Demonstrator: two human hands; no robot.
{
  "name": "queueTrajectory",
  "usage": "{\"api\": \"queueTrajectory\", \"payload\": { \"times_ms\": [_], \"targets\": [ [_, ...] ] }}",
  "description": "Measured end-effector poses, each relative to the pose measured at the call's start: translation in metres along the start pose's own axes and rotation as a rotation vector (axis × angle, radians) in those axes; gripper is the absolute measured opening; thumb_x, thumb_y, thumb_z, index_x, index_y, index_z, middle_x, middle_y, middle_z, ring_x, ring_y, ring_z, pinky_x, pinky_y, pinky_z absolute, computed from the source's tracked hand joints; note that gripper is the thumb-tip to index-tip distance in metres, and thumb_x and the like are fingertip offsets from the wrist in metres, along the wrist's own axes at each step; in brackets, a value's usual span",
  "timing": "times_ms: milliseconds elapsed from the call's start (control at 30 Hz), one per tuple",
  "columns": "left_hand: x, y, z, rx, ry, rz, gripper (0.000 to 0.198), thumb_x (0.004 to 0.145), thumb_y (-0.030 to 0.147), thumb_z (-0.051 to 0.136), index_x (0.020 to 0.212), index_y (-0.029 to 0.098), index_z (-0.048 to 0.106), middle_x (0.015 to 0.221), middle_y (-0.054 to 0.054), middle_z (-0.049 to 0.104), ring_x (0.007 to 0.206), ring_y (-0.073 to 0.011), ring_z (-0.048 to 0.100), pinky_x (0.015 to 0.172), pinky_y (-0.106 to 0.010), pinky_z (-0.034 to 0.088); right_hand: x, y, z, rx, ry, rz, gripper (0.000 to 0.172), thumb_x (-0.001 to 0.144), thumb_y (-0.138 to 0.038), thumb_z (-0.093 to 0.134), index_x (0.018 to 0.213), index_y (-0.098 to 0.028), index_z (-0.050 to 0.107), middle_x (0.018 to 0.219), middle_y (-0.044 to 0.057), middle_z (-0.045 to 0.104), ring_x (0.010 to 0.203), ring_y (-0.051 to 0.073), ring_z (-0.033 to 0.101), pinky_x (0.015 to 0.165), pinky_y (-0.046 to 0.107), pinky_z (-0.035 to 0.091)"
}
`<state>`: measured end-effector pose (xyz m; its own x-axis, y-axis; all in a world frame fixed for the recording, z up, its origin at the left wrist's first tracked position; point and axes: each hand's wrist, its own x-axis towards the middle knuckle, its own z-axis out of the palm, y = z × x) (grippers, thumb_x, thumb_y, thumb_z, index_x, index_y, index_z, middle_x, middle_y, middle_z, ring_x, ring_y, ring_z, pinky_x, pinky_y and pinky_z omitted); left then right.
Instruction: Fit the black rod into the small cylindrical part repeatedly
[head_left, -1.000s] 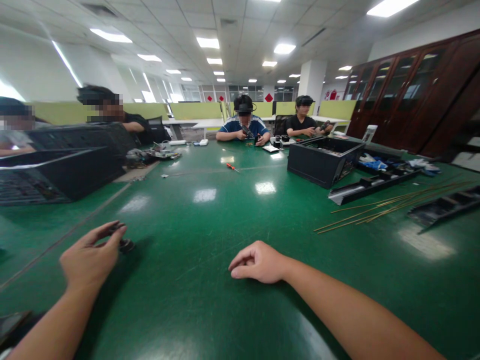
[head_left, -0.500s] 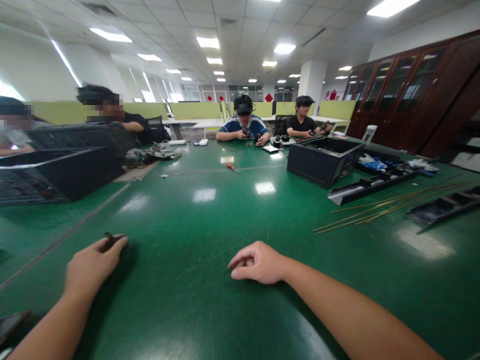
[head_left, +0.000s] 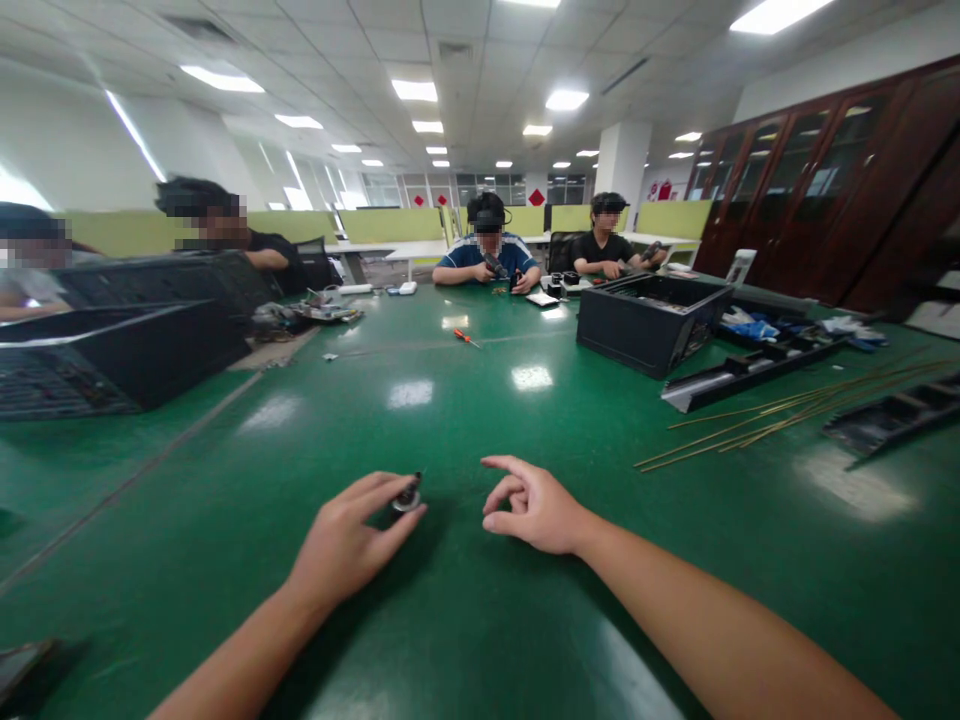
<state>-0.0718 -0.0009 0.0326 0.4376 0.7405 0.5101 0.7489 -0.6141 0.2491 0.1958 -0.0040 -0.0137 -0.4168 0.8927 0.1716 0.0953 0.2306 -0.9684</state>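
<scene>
My left hand [head_left: 352, 535] is closed, pinching a small round part [head_left: 406, 497] between thumb and fingers. The part is silvery with a dark piece sticking up, and its exact kind is too small to tell. It sits just above the green table [head_left: 480, 620]. Facing it from the right is my right hand [head_left: 536, 508], with a gap between the two. Its index finger points out to the left, the other fingers are loosely curled, and nothing shows in it. At the lower left edge lies a flat dark piece [head_left: 22, 662], partly out of view.
An orange screwdriver [head_left: 465, 338] lies farther back. Black computer cases stand at left [head_left: 172, 355] and right [head_left: 637, 325]. Thin brass-coloured rods [head_left: 720, 440] and a metal rail [head_left: 750, 375] lie at right. Several co-workers sit around the table, one in a blue shirt [head_left: 457, 262] opposite.
My left hand has moved right with the small part, close to my right hand. My right hand has shifted slightly right and its index finger has stretched out.
</scene>
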Motion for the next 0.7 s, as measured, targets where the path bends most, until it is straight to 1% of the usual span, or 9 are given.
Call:
{"api": "queueTrajectory", "payload": {
  "times_ms": [67, 100, 167, 233, 267, 333, 400, 467, 700],
  "targets": [
    [-0.003, 0.024, 0.015, -0.079, -0.039, 0.078, 0.035, 0.082, 0.031, 0.065, 0.115, 0.022, 0.066, 0.098, -0.005, 0.072, 0.086, -0.0174, 0.068, 0.079, -0.026, 0.054, -0.001, 0.0, 0.0, -0.054, -0.041, -0.033, 0.076, 0.07, -0.032, 0.08, 0.137, -0.021, 0.045, 0.098, 0.003, 0.07, 0.049, 0.004, 0.037, 0.049, 0.019, 0.032],
    [-0.005, 0.032, 0.019, -0.104, -0.052, 0.094, 0.035, 0.081, 0.028, 0.065, 0.116, 0.022, 0.064, 0.096, -0.005, 0.072, 0.085, -0.0171, 0.068, 0.078, -0.027, 0.054, -0.002, -0.001, 0.0, -0.091, -0.061, -0.051, 0.075, 0.068, -0.033, 0.082, 0.133, -0.021, 0.048, 0.098, 0.003, 0.07, 0.05, 0.004, 0.037, 0.049, 0.019, 0.032],
    [-0.008, 0.04, 0.025, -0.126, -0.08, 0.098, 0.029, 0.078, 0.024, 0.066, 0.107, 0.021, 0.065, 0.091, -0.004, 0.071, 0.081, -0.0173, 0.067, 0.075, -0.028, 0.054, -0.004, -0.003, 0.001, -0.173, -0.085, -0.083, 0.069, 0.065, -0.035, 0.084, 0.125, -0.021, 0.053, 0.097, 0.002, 0.07, 0.051, 0.005, 0.037, 0.051, 0.02, 0.033],
    [-0.01, 0.04, 0.026, -0.129, -0.104, 0.106, 0.018, 0.077, 0.024, 0.067, 0.094, 0.021, 0.065, 0.085, -0.003, 0.07, 0.078, -0.0176, 0.066, 0.071, -0.029, 0.054, -0.005, -0.005, 0.003, -0.253, -0.091, -0.101, 0.063, 0.064, -0.036, 0.085, 0.119, -0.021, 0.056, 0.097, 0.001, 0.071, 0.052, 0.006, 0.039, 0.052, 0.021, 0.034],
    [-0.011, 0.038, 0.026, -0.129, -0.11, 0.119, 0.015, 0.077, 0.025, 0.067, 0.092, 0.021, 0.065, 0.085, -0.004, 0.07, 0.077, -0.0178, 0.066, 0.071, -0.03, 0.054, -0.006, -0.005, 0.004, -0.285, -0.089, -0.109, 0.06, 0.065, -0.037, 0.084, 0.116, -0.021, 0.058, 0.098, 0.001, 0.071, 0.054, 0.007, 0.043, 0.053, 0.021, 0.035],
    [-0.011, 0.035, 0.026, -0.134, -0.1, 0.164, 0.018, 0.078, 0.026, 0.068, 0.096, 0.021, 0.067, 0.087, -0.005, 0.071, 0.079, -0.0185, 0.066, 0.072, -0.031, 0.053, -0.006, -0.005, 0.006, -0.33, -0.08, -0.132, 0.054, 0.066, -0.037, 0.083, 0.112, -0.022, 0.06, 0.099, 0.002, 0.07, 0.064, 0.011, 0.055, 0.061, 0.023, 0.041],
    [-0.011, 0.034, 0.027, -0.141, -0.077, 0.22, 0.023, 0.079, 0.026, 0.068, 0.102, 0.022, 0.067, 0.091, -0.006, 0.071, 0.081, -0.019, 0.066, 0.073, -0.032, 0.053, -0.006, -0.005, 0.008, -0.364, -0.074, -0.162, 0.047, 0.068, -0.034, 0.082, 0.108, -0.022, 0.062, 0.098, 0.002, 0.07, 0.079, 0.016, 0.062, 0.071, 0.026, 0.045],
    [-0.012, 0.035, 0.027, -0.138, -0.066, 0.259, 0.025, 0.08, 0.027, 0.067, 0.105, 0.022, 0.067, 0.092, -0.007, 0.071, 0.081, -0.0189, 0.066, 0.073, -0.032, 0.052, -0.007, -0.005, 0.008, -0.411, -0.08, -0.188, 0.04, 0.07, -0.032, 0.079, 0.106, -0.023, 0.064, 0.098, 0.002, 0.07, 0.087, 0.018, 0.065, 0.077, 0.027, 0.046],
    [-0.012, 0.037, 0.027, -0.14, -0.059, 0.301, 0.024, 0.082, 0.025, 0.067, 0.106, 0.022, 0.066, 0.09, -0.006, 0.071, 0.08, -0.0183, 0.065, 0.072, -0.032, 0.051, -0.008, -0.008, 0.007, -0.554, -0.092, -0.285, 0.024, 0.076, -0.029, 0.072, 0.099, -0.021, 0.069, 0.092, 0.002, 0.072, 0.082, 0.017, 0.065, 0.076, 0.026, 0.047]
  ]
}}
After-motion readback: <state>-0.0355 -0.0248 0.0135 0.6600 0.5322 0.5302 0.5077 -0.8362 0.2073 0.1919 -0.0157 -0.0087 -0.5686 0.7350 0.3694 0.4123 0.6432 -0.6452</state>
